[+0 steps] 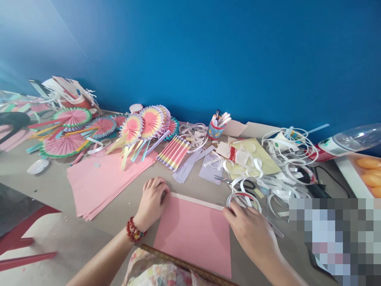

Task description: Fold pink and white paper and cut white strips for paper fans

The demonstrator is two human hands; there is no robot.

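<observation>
A pink sheet of paper lies flat before me, with a strip of white tape along its far edge. At the sheet's far left corner, my left hand rests with curled fingers closed on the paper and the strip's end; the fingertips are partly hidden. My right hand grips a roll of tape by the far right corner, where the strip meets it. Scissors with dark handles lie just beyond the roll, among curled white strips.
Stacked pink sheets lie left, below several round paper fans. A pleated striped paper sits farther back. Tangled white strips spread rightward. A pen cup stands by the blue wall; a plastic bottle lies at right.
</observation>
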